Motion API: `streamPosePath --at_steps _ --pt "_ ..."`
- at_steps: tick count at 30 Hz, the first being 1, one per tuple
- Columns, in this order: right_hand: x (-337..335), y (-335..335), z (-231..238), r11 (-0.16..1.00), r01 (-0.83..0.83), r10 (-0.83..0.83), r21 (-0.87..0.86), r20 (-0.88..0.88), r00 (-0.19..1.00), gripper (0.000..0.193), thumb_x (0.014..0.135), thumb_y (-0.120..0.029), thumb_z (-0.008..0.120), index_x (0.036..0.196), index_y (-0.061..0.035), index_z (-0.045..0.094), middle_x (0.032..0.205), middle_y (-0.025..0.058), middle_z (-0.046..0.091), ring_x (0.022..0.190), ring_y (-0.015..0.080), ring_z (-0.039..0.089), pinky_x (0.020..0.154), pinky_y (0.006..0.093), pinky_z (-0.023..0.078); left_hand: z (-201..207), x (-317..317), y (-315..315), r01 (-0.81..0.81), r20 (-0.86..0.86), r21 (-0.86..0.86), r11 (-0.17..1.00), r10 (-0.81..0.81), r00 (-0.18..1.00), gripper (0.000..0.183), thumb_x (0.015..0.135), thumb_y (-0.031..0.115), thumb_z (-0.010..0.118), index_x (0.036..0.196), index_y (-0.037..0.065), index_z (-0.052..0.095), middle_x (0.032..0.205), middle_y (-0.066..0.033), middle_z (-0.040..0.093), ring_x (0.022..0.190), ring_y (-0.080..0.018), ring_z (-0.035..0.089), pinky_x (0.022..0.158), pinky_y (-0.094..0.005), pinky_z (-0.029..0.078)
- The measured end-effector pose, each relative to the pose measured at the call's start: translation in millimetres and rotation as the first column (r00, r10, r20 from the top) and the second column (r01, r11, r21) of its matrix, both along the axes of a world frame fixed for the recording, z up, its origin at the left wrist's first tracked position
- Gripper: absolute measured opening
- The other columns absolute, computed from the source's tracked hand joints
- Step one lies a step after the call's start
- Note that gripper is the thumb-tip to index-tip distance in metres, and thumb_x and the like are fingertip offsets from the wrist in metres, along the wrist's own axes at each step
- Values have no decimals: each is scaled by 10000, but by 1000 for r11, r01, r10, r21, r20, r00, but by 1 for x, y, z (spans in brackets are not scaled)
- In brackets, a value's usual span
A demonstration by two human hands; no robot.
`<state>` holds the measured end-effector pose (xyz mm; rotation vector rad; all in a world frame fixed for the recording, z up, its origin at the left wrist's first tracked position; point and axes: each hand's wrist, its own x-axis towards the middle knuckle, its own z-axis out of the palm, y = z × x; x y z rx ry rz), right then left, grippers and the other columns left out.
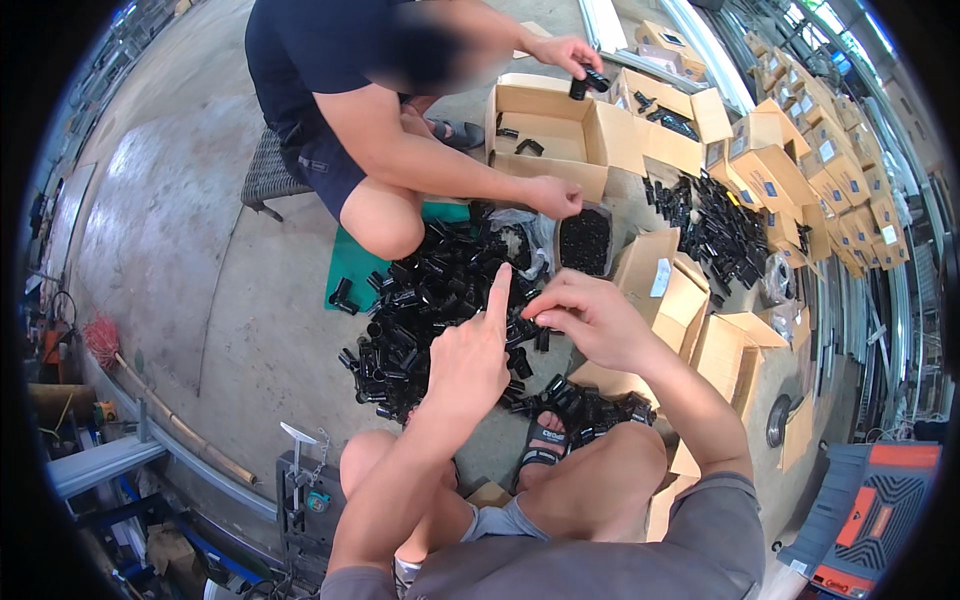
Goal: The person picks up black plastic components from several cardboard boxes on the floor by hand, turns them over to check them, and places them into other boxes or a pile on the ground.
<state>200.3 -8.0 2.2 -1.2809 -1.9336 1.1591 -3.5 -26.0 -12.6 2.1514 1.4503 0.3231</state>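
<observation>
- Left hand (pixel 468 365), the hub for every clock direction here: index finger stretched toward twelve o'clock, the other fingers curled in; whether they grip anything I cannot tell.
- Right hand (pixel 592 318), between two and three o'clock: thumb and index finger bent toward each other, their tips close together; whether a piece sits between them I cannot tell.
- Black fittings (pixel 405 300) lie heaped on the floor beneath and beyond the left hand, thickest toward ten and eleven, some resting on a green mat (pixel 345 262).
- More fittings lie between three and four o'clock, near a sandal (pixel 543 440).
- Between one and two: a box of small black pieces (pixel 585 240), with a clear plastic bag (pixel 541 232) just beside it.
- At eleven, a person (pixel 320 50) sits on a woven stool (pixel 265 172), one hand above the small pieces, the other holding up black fittings.
- Between twelve and one: an open carton (pixel 550 97) with a few fittings inside.
- At two: another fitting heap (pixel 715 230), then stacked cartons (pixel 840 190).
- Between three and four, farther out: a grey-and-orange case (pixel 870 520).
- Toward nine: a bamboo pole (pixel 190 427).
</observation>
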Motion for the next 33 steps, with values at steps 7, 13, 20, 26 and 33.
streamPosePath --at_steps 7,13,20,26,33 --pt "-14 -24 0 964 -192 144 187 240 960 129 932 -152 627 986 -59 698 935 77 606 945 292 574 838 380 457 14 -1 -9 54 58 -68 996 -50 997 1065 671 4 741 1564 108 171 845 -241 692 816 -432 675 760 -516 535" --pt "-28 -37 6 956 -172 74 238 370 926 140 929 -177 624 981 -74 703 1024 66 601 1061 280 534 922 426 375 11 -7 -19 68 56 -46 997 -66 996 1074 673 28 759 1562 86 158 830 -243 690 813 -436 676 755 -520 533" --pt "-32 -40 1 963 -117 33 243 327 944 129 912 -152 639 965 -52 701 1012 88 609 1029 290 550 900 420 403 13 -6 -24 74 75 -22 997 -72 995 1050 682 30 739 1559 77 164 845 -246 693 815 -430 684 750 -511 541" --pt "-33 -39 -1 943 -109 4 313 318 948 101 881 -121 677 929 -34 695 1006 97 637 984 302 576 871 408 453 17 -10 -26 67 90 31 997 -70 994 1022 683 6 720 1551 45 181 820 -231 697 779 -410 695 707 -495 553" --pt "-32 -41 1 925 -141 13 352 343 939 150 844 -123 720 973 -50 703 1053 83 653 1018 304 584 891 403 451 21 -12 -21 45 101 -56 997 -39 994 1064 691 58 763 1559 95 149 872 -253 693 859 -446 676 782 -521 535"
